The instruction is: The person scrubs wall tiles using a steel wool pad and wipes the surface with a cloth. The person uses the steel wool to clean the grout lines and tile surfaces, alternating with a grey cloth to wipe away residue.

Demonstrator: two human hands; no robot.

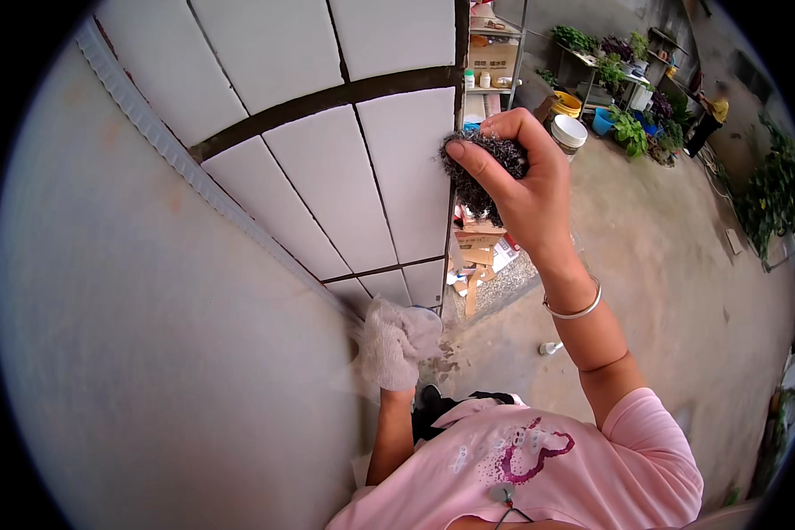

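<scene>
My right hand (533, 172) pinches a dark, frayed pad of steel wool (483, 173) between thumb and fingers. The pad overlaps the right edge of a wall of white tiles (407, 179) with dark joints; whether it touches the tile I cannot tell. Lower down, a pale, loosely woven cloth (397, 344) wraps and hides most of my left hand (397, 395), which holds it near the bottom tiles. The fingers inside are out of sight. Dark smears run along the grout, widest in the band (291, 109) across the upper tiles.
A smooth pale wall (172, 344) meets the tiles on the left along a ridged white strip (172, 156). Beyond the tile edge stand a metal shelf (522, 40), flattened cardboard (480, 255) and a white bucket (568, 131). Potted plants and a person (710, 116) are farther off.
</scene>
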